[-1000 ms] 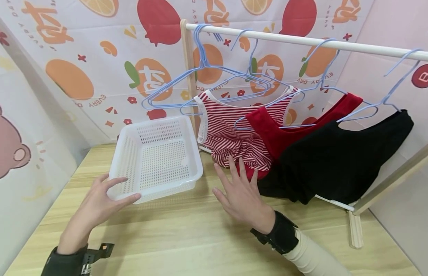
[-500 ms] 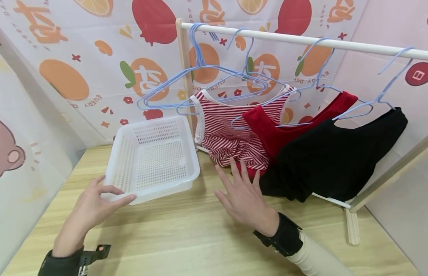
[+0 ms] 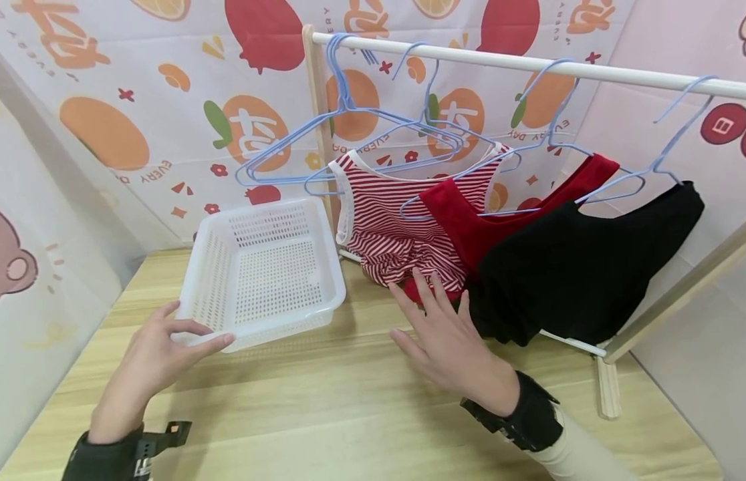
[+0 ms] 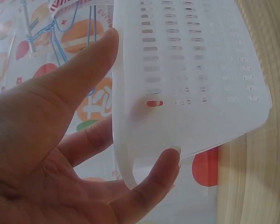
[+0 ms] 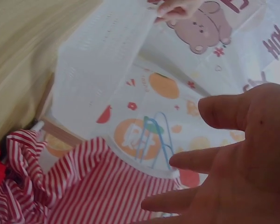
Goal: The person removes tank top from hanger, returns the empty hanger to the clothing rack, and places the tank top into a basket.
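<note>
My left hand (image 3: pixel 147 354) grips the near left corner of a white perforated plastic basket (image 3: pixel 301 322) on the table. Its thumb lies along the near rim in the head view; in the left wrist view, fingers curl around the corner of the basket (image 4: pixel 177 121). My right hand (image 3: pixel 454 351) holds nothing, fingers spread, in front of the hanging clothes. Closest to its fingertips is the bunched hem of a red-and-white striped tank top (image 3: pixel 403 207), also large in the right wrist view below the right hand (image 5: pixel 252 158). Beside it hang a red top (image 3: pixel 487 234) and a black top (image 3: pixel 577 260).
A wooden clothes rack with a white rail (image 3: pixel 499 61) stands across the back right. Several blue hangers (image 3: pixel 343 107) hang from it, some bare at the left end. Its foot (image 3: pixel 607 391) rests on the wooden table (image 3: pixel 301 414). Fruit-print cloth (image 3: pixel 186 100) covers the back wall.
The left index finger has come down onto the basket's rim. My right hand has drawn slightly right, away from the basket. The head view has shifted a little.
</note>
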`<action>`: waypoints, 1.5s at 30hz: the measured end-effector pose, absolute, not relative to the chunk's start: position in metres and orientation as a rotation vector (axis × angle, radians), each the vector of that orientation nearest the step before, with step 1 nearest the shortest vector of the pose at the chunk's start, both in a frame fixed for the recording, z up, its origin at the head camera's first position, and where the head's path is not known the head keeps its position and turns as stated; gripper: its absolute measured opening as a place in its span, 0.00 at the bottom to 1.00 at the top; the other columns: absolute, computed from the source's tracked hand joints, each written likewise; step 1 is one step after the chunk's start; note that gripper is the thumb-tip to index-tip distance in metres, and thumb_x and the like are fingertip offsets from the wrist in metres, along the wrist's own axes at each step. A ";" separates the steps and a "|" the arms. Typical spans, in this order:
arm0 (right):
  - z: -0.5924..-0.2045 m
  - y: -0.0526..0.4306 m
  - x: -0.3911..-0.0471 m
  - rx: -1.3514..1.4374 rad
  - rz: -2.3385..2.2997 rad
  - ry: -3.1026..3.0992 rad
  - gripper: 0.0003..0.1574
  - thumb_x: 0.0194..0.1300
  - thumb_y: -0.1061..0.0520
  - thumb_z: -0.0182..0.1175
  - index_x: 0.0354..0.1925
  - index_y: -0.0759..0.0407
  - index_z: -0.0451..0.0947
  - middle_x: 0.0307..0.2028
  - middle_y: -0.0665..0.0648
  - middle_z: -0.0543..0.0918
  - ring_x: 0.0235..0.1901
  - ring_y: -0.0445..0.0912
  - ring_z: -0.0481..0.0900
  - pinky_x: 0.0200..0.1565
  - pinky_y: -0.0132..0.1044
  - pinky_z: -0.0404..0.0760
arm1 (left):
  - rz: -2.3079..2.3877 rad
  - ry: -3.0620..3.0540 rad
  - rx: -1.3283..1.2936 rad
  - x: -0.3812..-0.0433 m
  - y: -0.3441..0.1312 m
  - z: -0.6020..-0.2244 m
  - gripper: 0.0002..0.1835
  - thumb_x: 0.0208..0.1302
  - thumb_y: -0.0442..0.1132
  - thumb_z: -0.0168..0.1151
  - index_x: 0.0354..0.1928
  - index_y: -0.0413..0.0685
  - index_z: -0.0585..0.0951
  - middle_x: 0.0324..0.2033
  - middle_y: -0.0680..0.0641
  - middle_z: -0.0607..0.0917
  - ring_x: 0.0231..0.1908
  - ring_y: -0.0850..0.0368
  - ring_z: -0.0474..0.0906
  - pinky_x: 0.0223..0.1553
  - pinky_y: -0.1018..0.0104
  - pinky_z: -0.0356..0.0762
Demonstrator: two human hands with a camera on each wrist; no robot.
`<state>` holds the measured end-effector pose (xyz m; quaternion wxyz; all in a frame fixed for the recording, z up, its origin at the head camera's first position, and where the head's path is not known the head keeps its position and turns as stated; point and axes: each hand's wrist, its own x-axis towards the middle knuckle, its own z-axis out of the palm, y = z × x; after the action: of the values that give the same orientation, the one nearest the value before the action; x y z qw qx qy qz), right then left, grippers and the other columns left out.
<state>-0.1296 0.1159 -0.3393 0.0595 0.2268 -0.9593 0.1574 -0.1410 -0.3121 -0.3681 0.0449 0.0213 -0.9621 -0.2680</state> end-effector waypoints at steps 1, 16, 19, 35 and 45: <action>-0.336 0.118 -0.128 0.704 0.493 -2.900 0.44 0.77 0.37 0.53 0.83 0.38 0.48 0.84 0.60 0.42 0.82 0.66 0.40 0.67 0.83 0.44 | -0.819 -2.942 0.066 -0.141 -0.312 -0.368 0.31 0.55 0.60 0.77 0.43 0.36 0.89 0.71 0.17 0.58 0.59 0.13 0.64 0.51 0.28 0.70; -0.263 0.181 -0.092 0.767 0.663 -2.499 0.27 0.64 0.57 0.73 0.61 0.50 0.83 0.63 0.54 0.84 0.61 0.50 0.84 0.60 0.40 0.83 | -0.778 -2.939 0.074 -0.139 -0.312 -0.365 0.32 0.55 0.61 0.77 0.44 0.35 0.89 0.71 0.17 0.60 0.60 0.13 0.65 0.51 0.30 0.71; -0.247 0.200 -0.090 0.729 0.703 -2.378 0.29 0.59 0.64 0.74 0.59 0.50 0.84 0.59 0.53 0.86 0.58 0.41 0.84 0.56 0.22 0.79 | -0.779 -2.929 0.079 -0.139 -0.312 -0.366 0.32 0.54 0.60 0.78 0.44 0.35 0.89 0.70 0.16 0.61 0.59 0.13 0.65 0.50 0.31 0.71; -0.208 0.266 -0.115 0.257 0.618 -2.230 0.25 0.64 0.63 0.70 0.60 0.57 0.84 0.54 0.60 0.86 0.51 0.29 0.75 0.50 0.05 0.63 | -0.797 -2.914 0.066 -0.138 -0.312 -0.370 0.31 0.53 0.59 0.79 0.43 0.35 0.90 0.71 0.17 0.61 0.61 0.13 0.65 0.50 0.31 0.72; -0.196 0.280 -0.136 -0.063 0.371 -2.365 0.32 0.68 0.60 0.64 0.68 0.64 0.74 0.71 0.75 0.68 0.65 0.73 0.68 0.59 0.73 0.72 | -0.813 -2.905 0.057 -0.139 -0.311 -0.370 0.31 0.54 0.59 0.79 0.43 0.34 0.89 0.71 0.17 0.60 0.62 0.13 0.65 0.52 0.30 0.71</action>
<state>-0.1357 0.2801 -0.1957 0.3647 -0.0243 -0.9196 0.1443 -0.1393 -0.3107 -0.3700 0.0620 0.0189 -0.9610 -0.2688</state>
